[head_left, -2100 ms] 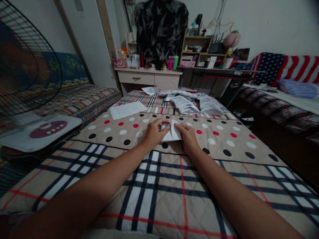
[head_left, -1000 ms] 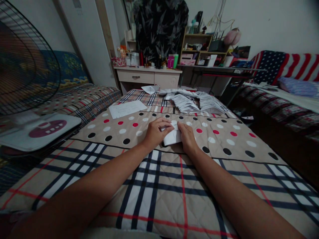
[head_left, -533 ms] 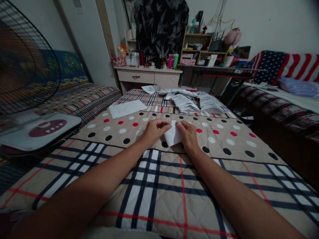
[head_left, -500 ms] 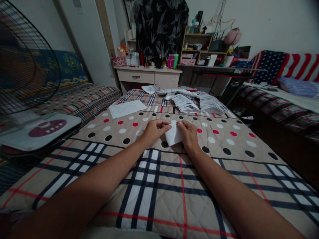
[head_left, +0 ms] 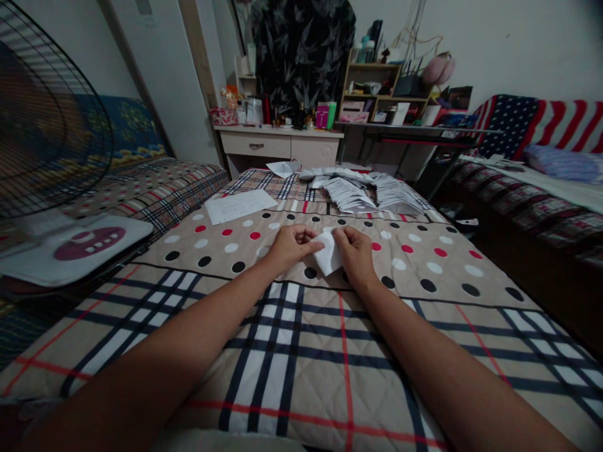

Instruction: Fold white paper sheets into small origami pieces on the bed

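A small folded white paper is held just above the dotted part of the quilt, between both hands. My left hand pinches its upper left corner with thumb and fingers closed. My right hand grips the paper's right side, fingers curled over it. Farther back on the bed lies a heap of similar folded white papers, and a flat written sheet lies to the back left.
A standing fan with its white base is close on the left. A dresser and cluttered shelf stand behind the bed. Another bed with a flag blanket is at right.
Both hands turned and refolded the paper; it went from lying flat under pressing fingers to being lifted slightly and pinched at its top corners. The arms stayed nearly in place.
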Tool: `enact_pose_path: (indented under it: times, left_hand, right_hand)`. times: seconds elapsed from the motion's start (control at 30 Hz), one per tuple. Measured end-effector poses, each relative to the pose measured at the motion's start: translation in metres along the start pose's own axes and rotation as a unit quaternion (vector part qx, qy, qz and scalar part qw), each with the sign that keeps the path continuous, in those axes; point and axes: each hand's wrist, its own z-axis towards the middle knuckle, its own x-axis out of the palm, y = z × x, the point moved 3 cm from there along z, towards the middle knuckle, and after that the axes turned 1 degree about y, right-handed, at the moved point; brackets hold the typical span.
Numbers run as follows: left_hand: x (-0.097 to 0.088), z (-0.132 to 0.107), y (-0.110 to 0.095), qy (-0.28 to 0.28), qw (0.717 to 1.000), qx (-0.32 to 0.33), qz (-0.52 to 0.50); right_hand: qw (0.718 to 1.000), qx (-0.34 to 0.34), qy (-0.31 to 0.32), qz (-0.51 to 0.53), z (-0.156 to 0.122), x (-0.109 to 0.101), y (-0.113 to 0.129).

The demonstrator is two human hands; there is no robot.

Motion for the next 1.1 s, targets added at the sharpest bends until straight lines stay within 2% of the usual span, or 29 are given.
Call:
enact_pose_path:
  times: [0.2,0.33,0.4,0.53,0.63,0.8,0.87,1.0,1.1]
  left_hand:
    - [0.001,-0.004,-0.002,-0.006,0.998,-0.005,-0.06]
    - [0.002,-0.008,-0.001,0.006,0.996,-0.077,-0.047]
    - [-0.001,-0.007,0.0,-0.022,0.996,-0.087,-0.03]
    - [-0.01,-0.001,0.003,-0.093,0.994,-0.047,-0.026]
    - [-0.015,0.003,0.006,-0.115,0.993,-0.04,-0.005]
    - [-0.016,0.006,0.013,-0.092,0.991,-0.06,0.081]
    - [-0.017,0.007,0.017,-0.084,0.985,-0.044,0.147]
    - [-0.02,0.009,0.022,-0.062,0.959,0.02,0.274]
    - [-0.019,0.01,0.022,-0.035,0.949,0.05,0.308]
  right_hand:
    - [0.999,0.02,0.019,0.023,0.004,-0.002,-0.005]
    - [0.999,0.026,0.024,0.028,0.004,-0.001,-0.003]
    - [0.997,0.047,0.042,0.04,0.003,-0.001,-0.004]
    - [0.991,0.092,0.085,0.053,0.002,0.0,-0.006]
    - [0.988,0.112,0.103,0.027,0.003,0.0,-0.007]
    - [0.987,0.103,0.094,-0.076,0.008,-0.003,-0.014]
    - [0.982,0.083,0.088,-0.145,0.01,-0.005,-0.016]
    - [0.942,0.027,0.067,-0.328,0.013,-0.01,-0.014]
    - [0.913,0.012,0.071,-0.403,0.013,-0.01,-0.01]
